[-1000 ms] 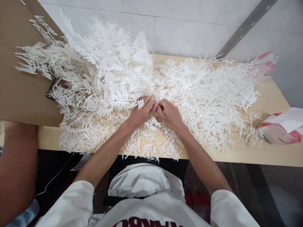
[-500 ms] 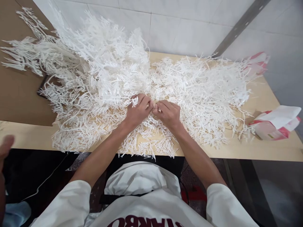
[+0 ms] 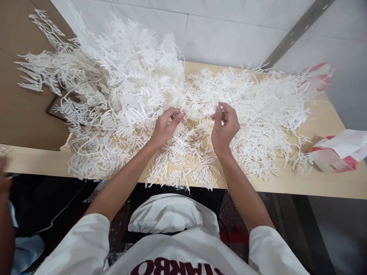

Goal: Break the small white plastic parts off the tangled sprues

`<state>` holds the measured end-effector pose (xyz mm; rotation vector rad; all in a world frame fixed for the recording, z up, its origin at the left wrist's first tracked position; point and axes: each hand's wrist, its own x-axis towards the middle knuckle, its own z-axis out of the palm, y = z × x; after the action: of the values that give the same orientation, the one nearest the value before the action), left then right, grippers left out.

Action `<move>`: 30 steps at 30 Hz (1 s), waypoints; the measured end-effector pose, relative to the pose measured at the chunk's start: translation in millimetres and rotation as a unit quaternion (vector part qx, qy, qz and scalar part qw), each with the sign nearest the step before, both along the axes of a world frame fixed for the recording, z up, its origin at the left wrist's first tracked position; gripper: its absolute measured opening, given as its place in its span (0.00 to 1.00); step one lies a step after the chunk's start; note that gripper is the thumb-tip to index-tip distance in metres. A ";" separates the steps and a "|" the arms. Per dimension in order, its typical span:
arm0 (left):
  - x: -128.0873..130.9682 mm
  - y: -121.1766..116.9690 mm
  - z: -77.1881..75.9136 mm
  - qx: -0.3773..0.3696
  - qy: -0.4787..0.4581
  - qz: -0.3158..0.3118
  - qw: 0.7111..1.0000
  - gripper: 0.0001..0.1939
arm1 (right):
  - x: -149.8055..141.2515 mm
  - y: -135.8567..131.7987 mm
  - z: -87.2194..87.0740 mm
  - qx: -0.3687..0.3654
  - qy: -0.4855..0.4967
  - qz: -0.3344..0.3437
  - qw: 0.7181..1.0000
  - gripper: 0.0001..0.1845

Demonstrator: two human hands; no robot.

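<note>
A big heap of white plastic comb-like sprigs (image 3: 129, 80) covers a pale wooden table (image 3: 321, 183). Both my hands are over the middle of the heap, a hand's width apart. My left hand (image 3: 166, 126) is curled, its thumb and forefinger pinched among the sprigs at the heap's front. My right hand (image 3: 225, 128) is lifted a little, with its fingertips pressed together; whatever they hold is too small to make out. More loose sprigs (image 3: 183, 172) lie between my wrists, near the table's front edge.
A brown cardboard sheet (image 3: 23, 114) lies at the left under part of the heap. A red-and-white plastic bag (image 3: 338, 152) sits at the right, and another (image 3: 318, 76) at the back right. Another person's arm (image 3: 5, 229) shows at the far left. A tiled wall stands behind.
My hands were pressed together over one spot in the heap; they have now pulled apart, the right one lifting and moving right. The other person's arm has dropped lower at the left.
</note>
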<state>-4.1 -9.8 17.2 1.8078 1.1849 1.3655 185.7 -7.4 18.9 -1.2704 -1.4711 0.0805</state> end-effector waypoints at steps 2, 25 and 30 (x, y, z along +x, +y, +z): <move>-0.7 1.0 -0.4 -0.004 -0.011 -0.003 1.000 0.14 | 2.4 1.8 3.8 0.017 -0.050 -0.037 0.998 0.19; 2.9 -2.9 -1.6 0.031 0.089 -0.017 0.995 0.10 | -16.4 -6.1 3.3 -0.135 -0.028 0.230 0.963 0.17; 4.0 -4.1 -5.5 0.059 0.113 -0.048 0.991 0.09 | -14.7 -3.0 -0.7 -0.100 -0.102 0.219 0.965 0.17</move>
<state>-0.1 -13.9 11.6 2.1205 1.1322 1.2245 171.0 -10.3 18.2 -1.1118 -1.9445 0.4109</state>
